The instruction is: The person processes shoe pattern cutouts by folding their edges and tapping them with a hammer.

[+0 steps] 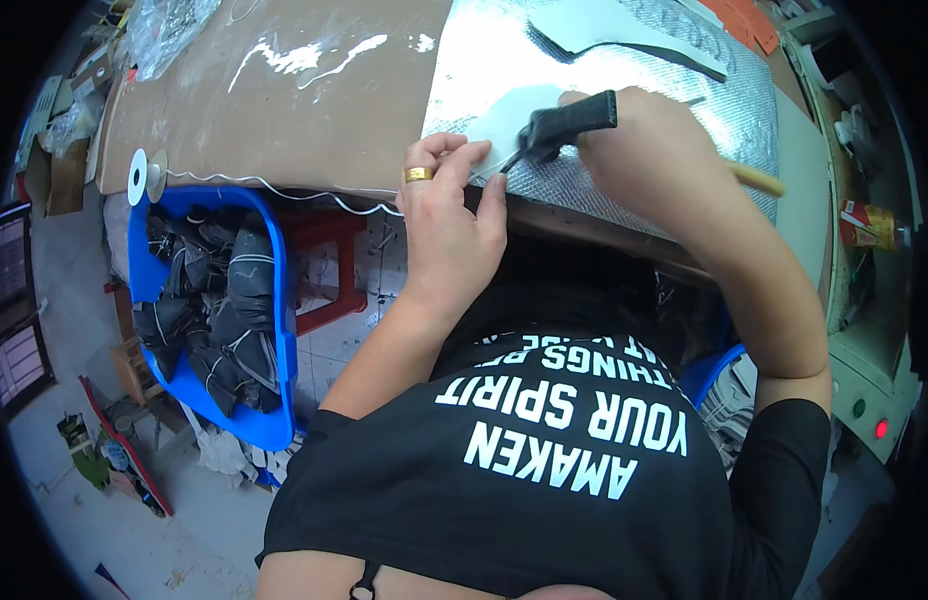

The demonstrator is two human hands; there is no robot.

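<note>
My left hand (446, 215), with a gold ring on one finger, presses its fingertips on the near edge of a pale grey cut piece (514, 118) lying on a silver textured mat (624, 90). My right hand (656, 150) grips a brush (572, 122) with a black head and a wooden handle that sticks out to the right. The black head rests on the grey piece, just right of my left fingertips. A second, larger grey cut piece (624, 32) lies further back on the mat.
A brown work table (284, 90) with shiny streaks spreads to the left. A blue tub (279, 330) of dark cut parts stands below its edge, beside a red stool (329, 260). A small white spool (138, 176) sits at the table corner. A machine (869, 380) with lit buttons is at right.
</note>
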